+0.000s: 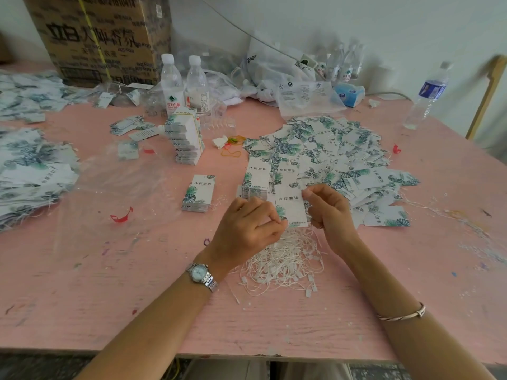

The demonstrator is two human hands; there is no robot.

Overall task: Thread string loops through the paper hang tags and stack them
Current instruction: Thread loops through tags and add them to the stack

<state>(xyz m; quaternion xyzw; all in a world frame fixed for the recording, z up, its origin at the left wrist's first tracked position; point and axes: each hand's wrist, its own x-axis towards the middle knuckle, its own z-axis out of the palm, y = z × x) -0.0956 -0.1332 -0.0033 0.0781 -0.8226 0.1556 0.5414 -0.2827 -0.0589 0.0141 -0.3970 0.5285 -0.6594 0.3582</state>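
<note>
Between left hand (247, 224) and right hand (329, 212), both pinching it, sits a white, leaf-printed rectangular paper hang tag (290, 208), just above the tangled heap of white string loops (285, 263) on the pink tabletop (137, 283). Risk: one loop pulled free may drag tangled neighbours.

One wide-angle view, worn on the person's head, looks forward and down over the pink table (109, 297). It sits close above the forearms and centres on the paper tag (290, 209) pinched between the fingers (270, 218) of the left hand (247, 229) and right hand (329, 212). Beyond the fingers it reaches the wall (411, 23); behind the wrists, the table's near edge.
</note>
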